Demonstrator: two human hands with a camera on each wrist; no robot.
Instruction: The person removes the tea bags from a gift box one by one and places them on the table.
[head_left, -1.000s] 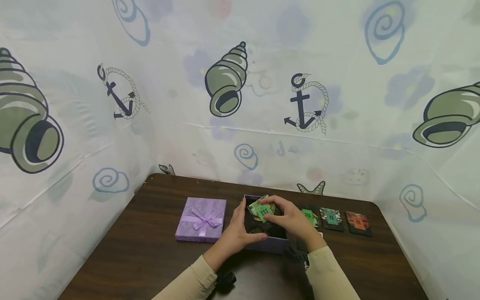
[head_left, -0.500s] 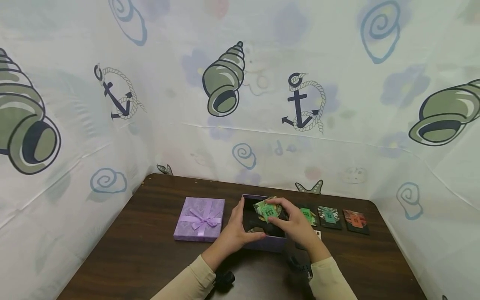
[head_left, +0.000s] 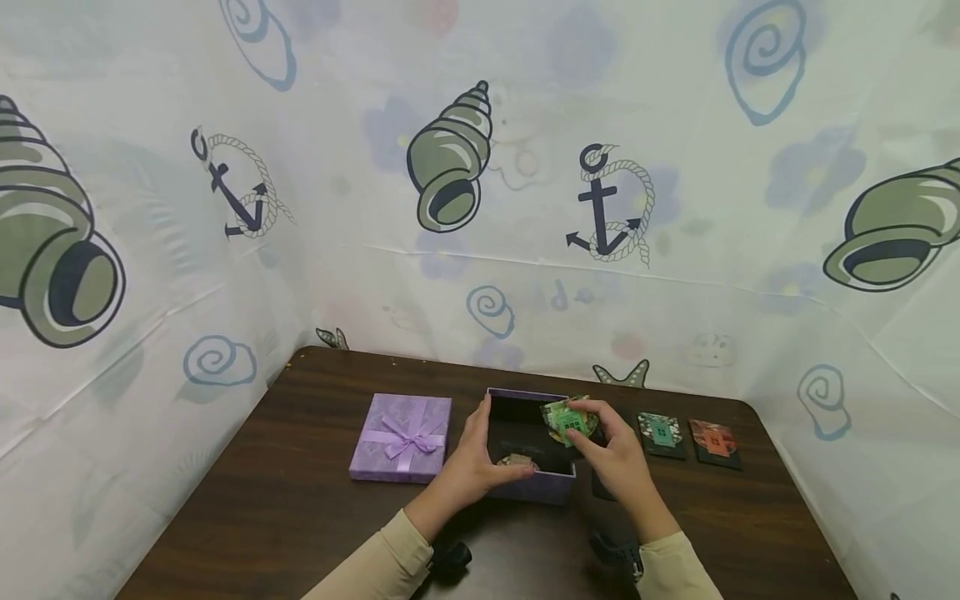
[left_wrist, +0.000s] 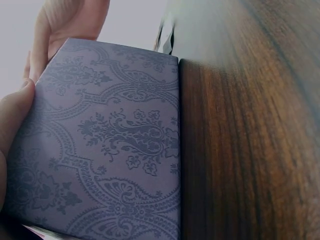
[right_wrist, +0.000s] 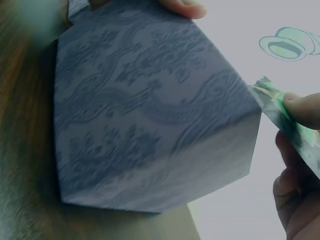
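Note:
An uncovered purple gift box [head_left: 536, 489] with a black inside stands on the table; its patterned outer wall fills much of both wrist views. My left hand [head_left: 474, 467] holds it at the near left corner, fingers along the left side and thumb over the front rim. With thumb and fingers, my right hand [head_left: 618, 450] pinches a small green printed packet [head_left: 566, 419] above the box's right rim. The same packet [right_wrist: 305, 137] appears in the right wrist view beyond the box edge. Inside the box, near the front, lies a brownish piece [head_left: 520, 461], partly hidden by my left thumb.
The purple lid [head_left: 375, 465] with a ribbon bow [head_left: 405, 439] lies left of the box. To the right lie a teal-marked packet [head_left: 662, 433] and an orange-red packet [head_left: 715, 442]. A dark flat item [head_left: 602, 487] sits beside the box. Patterned cloth walls [head_left: 525, 208] surround the table.
My right hand has moved the green packet rightward from over the box's middle to its right rim. It now covers another green packet on the table. My left hand has stayed on the box.

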